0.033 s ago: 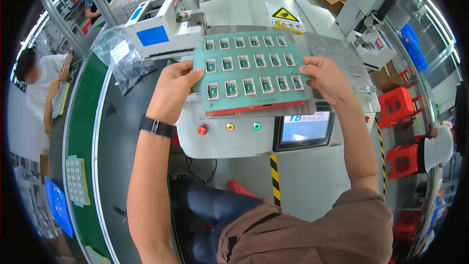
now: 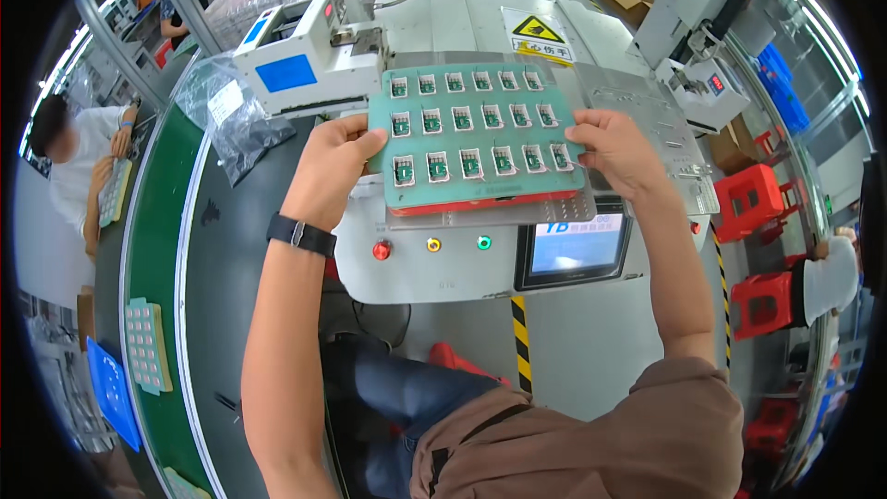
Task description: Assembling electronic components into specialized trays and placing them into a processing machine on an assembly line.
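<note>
A light green tray [image 2: 480,138] with three rows of white-rimmed pockets is held level in front of me. Small green circuit boards with thin wires sit in its pockets. My left hand [image 2: 337,162] pinches the tray's left edge, thumb on top. At the right edge, my right hand [image 2: 614,150] grips it the same way. Beneath the tray's front edge shows a red layer [image 2: 499,202], over a grey metal plate [image 2: 577,207] on the machine. Whether tray and red layer touch all along, I cannot tell.
The white machine [image 2: 397,279] has red, yellow and green buttons and a screen [image 2: 577,245]. A blue-labelled white unit [image 2: 314,65] stands behind left. Leftward runs a green conveyor [image 2: 152,254] carrying another tray [image 2: 148,346]; a co-worker [image 2: 78,162] sits beyond. Red stools [image 2: 747,203] stand right.
</note>
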Demonstrator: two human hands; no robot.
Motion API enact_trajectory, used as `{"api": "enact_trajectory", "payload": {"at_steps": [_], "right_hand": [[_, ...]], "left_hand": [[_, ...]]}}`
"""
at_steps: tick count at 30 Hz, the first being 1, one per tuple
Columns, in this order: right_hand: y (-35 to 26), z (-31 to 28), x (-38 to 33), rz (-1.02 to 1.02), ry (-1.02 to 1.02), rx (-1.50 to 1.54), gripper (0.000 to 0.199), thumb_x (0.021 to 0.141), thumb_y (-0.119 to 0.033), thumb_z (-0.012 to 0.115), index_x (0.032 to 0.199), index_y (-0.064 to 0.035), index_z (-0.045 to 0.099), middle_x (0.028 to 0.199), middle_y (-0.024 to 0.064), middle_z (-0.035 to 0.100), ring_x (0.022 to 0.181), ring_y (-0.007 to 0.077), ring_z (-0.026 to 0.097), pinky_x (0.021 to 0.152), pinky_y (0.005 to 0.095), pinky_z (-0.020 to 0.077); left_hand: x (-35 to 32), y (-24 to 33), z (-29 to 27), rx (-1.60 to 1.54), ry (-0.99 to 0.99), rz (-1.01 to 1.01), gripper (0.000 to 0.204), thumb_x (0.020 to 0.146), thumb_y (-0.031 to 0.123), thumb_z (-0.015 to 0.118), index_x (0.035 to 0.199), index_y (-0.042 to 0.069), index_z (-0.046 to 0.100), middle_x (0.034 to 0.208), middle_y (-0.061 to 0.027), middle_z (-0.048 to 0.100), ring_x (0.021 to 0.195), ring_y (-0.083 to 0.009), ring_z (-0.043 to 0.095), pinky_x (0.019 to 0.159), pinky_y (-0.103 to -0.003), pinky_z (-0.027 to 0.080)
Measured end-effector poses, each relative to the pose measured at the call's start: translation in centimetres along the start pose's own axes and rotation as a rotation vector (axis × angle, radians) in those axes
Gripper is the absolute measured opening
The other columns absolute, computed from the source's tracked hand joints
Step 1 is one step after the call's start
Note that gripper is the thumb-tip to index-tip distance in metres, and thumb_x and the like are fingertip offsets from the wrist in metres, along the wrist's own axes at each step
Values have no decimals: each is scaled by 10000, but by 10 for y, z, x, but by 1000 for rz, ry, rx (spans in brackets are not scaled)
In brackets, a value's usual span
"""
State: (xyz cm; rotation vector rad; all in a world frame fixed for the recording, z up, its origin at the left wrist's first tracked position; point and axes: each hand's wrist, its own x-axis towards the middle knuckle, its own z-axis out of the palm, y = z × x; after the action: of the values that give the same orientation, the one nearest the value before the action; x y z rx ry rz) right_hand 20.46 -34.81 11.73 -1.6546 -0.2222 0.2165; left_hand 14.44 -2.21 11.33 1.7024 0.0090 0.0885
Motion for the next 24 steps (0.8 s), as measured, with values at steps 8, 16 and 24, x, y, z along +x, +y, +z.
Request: {"api": "enact_trajectory", "payload": {"at_steps": [8,16,24], "right_hand": [[39,9,8,90,45,31,198,877,-114,629,1020,15,672,930,51,670,828,119,626,754,297,526],[59,-7,48,107,2,-16,235,875,-124,623,1070,2,659,958,35,674,843,96,627,735,275,526],[81,-10,66,93,16,-86,249,870,-132,615,1080,-12,670,947,25,679,823,101,625,718,261,519]], "left_hand": [[31,-34,-7,154,-44,-57,354,963,104,527,1270,-67,575,1072,-65,670,918,-100,619,871,-256,468],[65,-46,-3,161,-62,-61,350,966,106,524,1268,-61,578,1083,-65,670,913,-99,621,871,-255,468],[86,-49,14,437,-31,-63,338,944,134,560,1202,-76,619,975,-50,677,859,-113,586,823,-271,458]]}}
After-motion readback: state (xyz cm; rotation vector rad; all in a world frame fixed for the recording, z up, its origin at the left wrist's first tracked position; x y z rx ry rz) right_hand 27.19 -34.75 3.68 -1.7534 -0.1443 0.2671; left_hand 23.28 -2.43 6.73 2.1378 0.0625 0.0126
